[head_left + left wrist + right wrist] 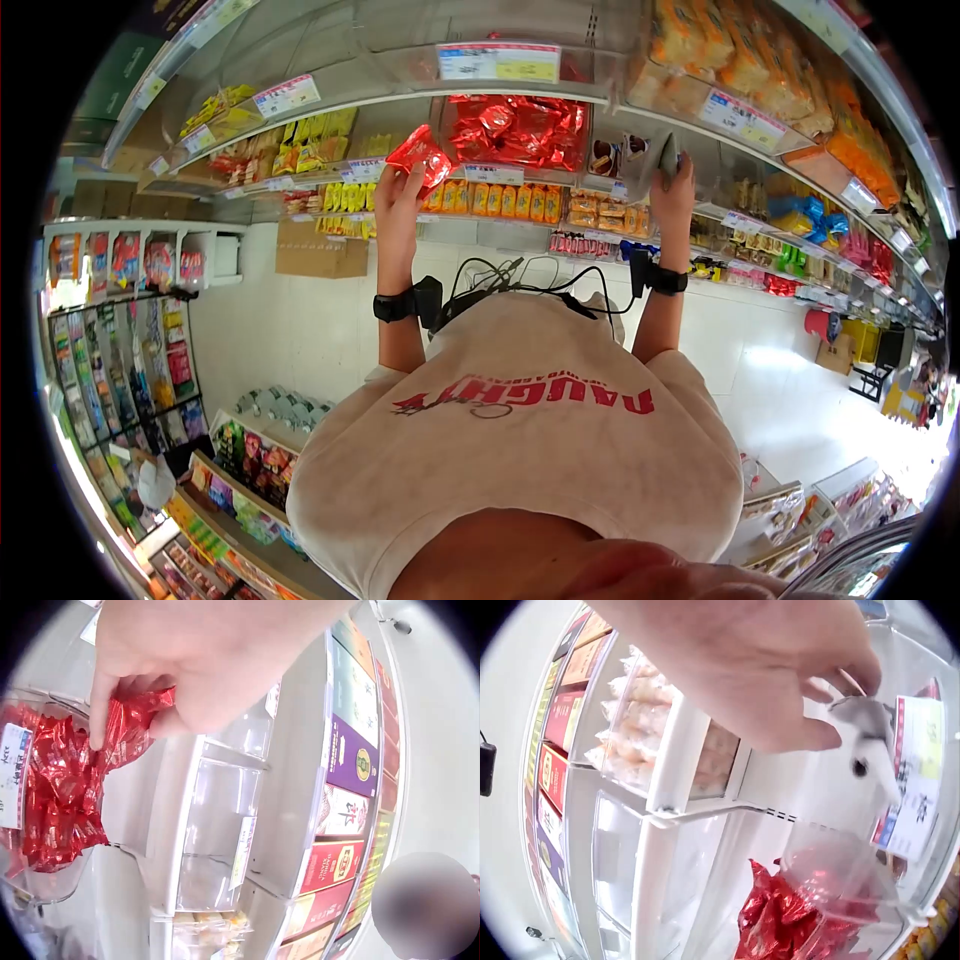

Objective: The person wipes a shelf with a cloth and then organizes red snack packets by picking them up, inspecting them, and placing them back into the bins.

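My left hand (400, 195) pinches a shiny red packet (420, 158) in front of the shelf. In the left wrist view, the fingers of the left hand (202, 667) curl over the crinkled wrapper, beside a clear bin full of similar red packets (60, 787). My right hand (675, 190) is at the clear bin just right of the red ones, holding a small grey packet (668, 155) between thumb and fingers. In the right wrist view, the right hand (780, 675) reaches over this bin, with the grey packet (862, 714) at its fingertips and its far end partly hidden.
Price tags (493, 175) line the bin fronts. Orange-wrapped snacks (500, 202) fill the shelf below, and bagged snacks (740, 60) stand higher at the right. A clear divider (742, 806) separates the bins. On the floor at the left sits a cardboard box (320, 250).
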A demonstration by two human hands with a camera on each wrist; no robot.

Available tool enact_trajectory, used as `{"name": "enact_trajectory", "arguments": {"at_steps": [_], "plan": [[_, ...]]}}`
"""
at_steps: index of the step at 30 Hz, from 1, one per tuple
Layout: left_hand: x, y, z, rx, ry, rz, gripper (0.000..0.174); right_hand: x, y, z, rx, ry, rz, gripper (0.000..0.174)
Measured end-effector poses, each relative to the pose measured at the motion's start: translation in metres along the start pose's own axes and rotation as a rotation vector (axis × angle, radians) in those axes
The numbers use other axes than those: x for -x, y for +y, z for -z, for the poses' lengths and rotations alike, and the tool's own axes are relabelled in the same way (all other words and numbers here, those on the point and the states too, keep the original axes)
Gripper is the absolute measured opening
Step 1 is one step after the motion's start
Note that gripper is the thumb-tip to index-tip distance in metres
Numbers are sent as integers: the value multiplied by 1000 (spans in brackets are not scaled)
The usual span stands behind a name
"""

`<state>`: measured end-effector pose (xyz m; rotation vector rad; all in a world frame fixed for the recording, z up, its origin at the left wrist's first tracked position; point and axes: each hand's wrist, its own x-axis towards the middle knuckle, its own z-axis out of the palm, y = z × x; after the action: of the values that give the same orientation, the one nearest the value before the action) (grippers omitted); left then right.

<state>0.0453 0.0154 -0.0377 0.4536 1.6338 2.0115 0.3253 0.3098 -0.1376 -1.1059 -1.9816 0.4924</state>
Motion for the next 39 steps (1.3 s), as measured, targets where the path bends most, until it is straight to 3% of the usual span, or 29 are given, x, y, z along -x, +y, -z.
{"name": "enact_trajectory", "arguments": {"at_steps": [2, 4, 5, 7, 8, 9, 12, 13, 16, 20, 21, 24, 25, 28, 32, 34, 37, 39], "plan": [[-14, 6, 12, 78, -57, -15, 40, 8, -24, -3, -12, 115, 28, 48], [-27, 9, 31, 93, -58, -25, 42, 6, -95, 2, -99, 164, 46, 41], [-32, 8, 39, 100, -61, -23, 42, 7, -126, -3, -192, 137, 42, 34], [-37, 14, 52, 168, -45, 38, 43, 13, -172, -24, -471, -143, -57, 34], [-38, 17, 58, 200, -38, 72, 43, 14, -182, -42, -356, -164, -1, 38], [-40, 17, 66, 224, -82, 92, 44, 16, -187, -61, -241, -188, 55, 42], [-53, 15, 91, 331, -181, 145, 45, 25, -207, -104, 129, 28, 174, 53], [-55, 12, 96, 391, -192, 172, 45, 28, -204, -117, 248, 26, 74, 64], [-62, 13, 115, 499, -237, 206, 41, 33, -196, -132, 283, 11, -7, 66], [-77, 12, 134, 601, -331, 287, 38, 39, -199, -128, 209, 79, 50, 62], [-81, 17, 135, 621, -356, 300, 39, 42, -217, -120, 235, 93, 68, 53], [-87, 17, 134, 541, -315, 300, 43, 56, -266, -102, -61, 17, -58, 45], [-88, 16, 132, 491, -283, 291, 44, 64, -271, -106, -5, 61, 72, 42], [-75, 16, 118, 353, -283, 235, 47, 67, -278, -124, -53, 13, 192, 41], [-66, 9, 109, 358, -328, 243, 47, 66, -321, -129, -596, -51, -30, 43], [-63, 24, 106, 463, -303, 305, 47, 76, -340, -137, -555, -195, 62, 46], [-67, 12, 109, 354, -353, 151, 52, 89, -371, -145, -447, -381, 222, 47], [-65, 9, 117, 301, -267, 122, 48, 97, -379, -149, -496, -470, 218, 48]]}}
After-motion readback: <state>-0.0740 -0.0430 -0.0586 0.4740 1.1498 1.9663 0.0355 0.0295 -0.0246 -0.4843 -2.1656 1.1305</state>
